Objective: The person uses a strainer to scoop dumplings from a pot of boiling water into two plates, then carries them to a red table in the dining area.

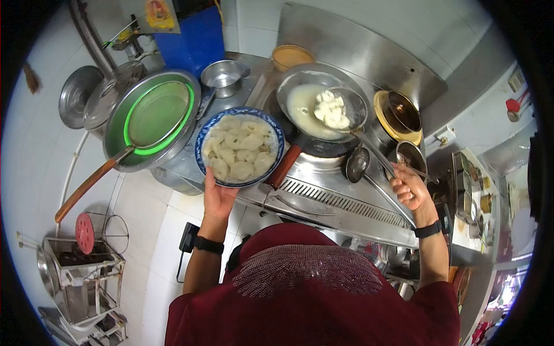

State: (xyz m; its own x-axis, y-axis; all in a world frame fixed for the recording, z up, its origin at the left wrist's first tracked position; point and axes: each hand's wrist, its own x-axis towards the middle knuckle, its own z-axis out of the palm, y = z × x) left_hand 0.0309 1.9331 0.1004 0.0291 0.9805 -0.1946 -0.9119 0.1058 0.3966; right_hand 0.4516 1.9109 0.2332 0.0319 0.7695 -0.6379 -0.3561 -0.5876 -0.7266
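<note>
My left hand [219, 199] grips the near rim of a blue-and-white bowl [281, 138], thumb over the edge. Several pale dumplings [241, 147] fill the bowl. A long-handled strainer [374, 151] is held by its handle in my right hand [411, 187], fingers wrapped round it. White dumplings [332, 111] lie in the strainer's basket, over the wok [294, 78]. Cloudy whitish liquid [301, 106] shows in the wok, whose wooden handle [284, 167] points toward me, just right of the bowl. Below the strainer handle, a ladle [358, 163] rests on the stove.
At left, a large metal basin [189, 135] holds a green-rimmed basin and a wooden-handled sieve [158, 115]. A metal pot [222, 78] and a tan bowl [292, 56] stand behind. Pots [402, 112] crowd the stove's right side. A rack [86, 277] stands at lower left.
</note>
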